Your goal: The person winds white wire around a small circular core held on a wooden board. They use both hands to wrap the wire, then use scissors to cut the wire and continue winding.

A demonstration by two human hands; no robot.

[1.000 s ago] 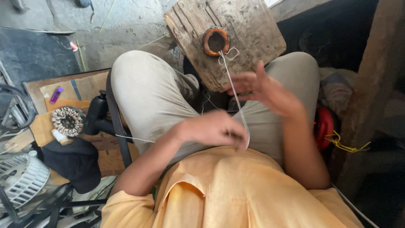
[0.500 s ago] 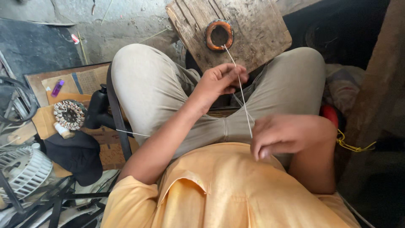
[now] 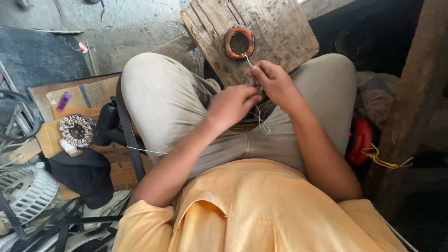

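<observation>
The fingers of the right hand (image 3: pixel 275 84) are curling together and pinching a thin white thread (image 3: pixel 258 116), and the fingers of the left hand (image 3: pixel 232 105) are closing on the same thread just beside them, so the two hands are touching above the lap. The thread is running up from the pinch to an orange-brown wound coil ring (image 3: pixel 239 42), and a loose loop of it is hanging down below the hands over the beige trousers. The ring is lying flat on a worn wooden board (image 3: pixel 280 28) that is resting across the knees. Off to the person's left, on cardboard on the floor, a round wound stator (image 3: pixel 76 130) is sitting near a purple lighter (image 3: pixel 63 101) and a white fan wheel (image 3: pixel 25 189).
</observation>
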